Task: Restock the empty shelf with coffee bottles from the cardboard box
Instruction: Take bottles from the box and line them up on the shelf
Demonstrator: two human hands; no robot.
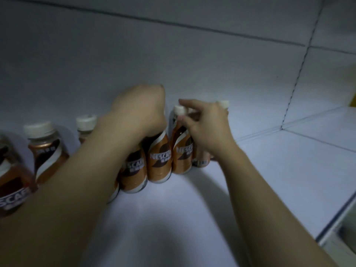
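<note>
1. Copper-brown sleeves with white swirls wrap the coffee bottles (pixel 49 157); white lettering reads "NESCAF", partly hidden. Caps are cream.
2. The bottles stand upright in a row, left to centre, on the white shelf (pixel 269 174).
3. The left hand (pixel 142 110) curls down over the centre bottle (pixel 159 160).
4. The right hand (pixel 206 130) pinches the neck of the neighbouring bottle (pixel 182 153).

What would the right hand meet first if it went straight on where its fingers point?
The white cap of the nearest coffee bottle: the right hand points left at it, thumb seemingly touching its neck. Past it comes the left hand, though depth is unclear.
</note>
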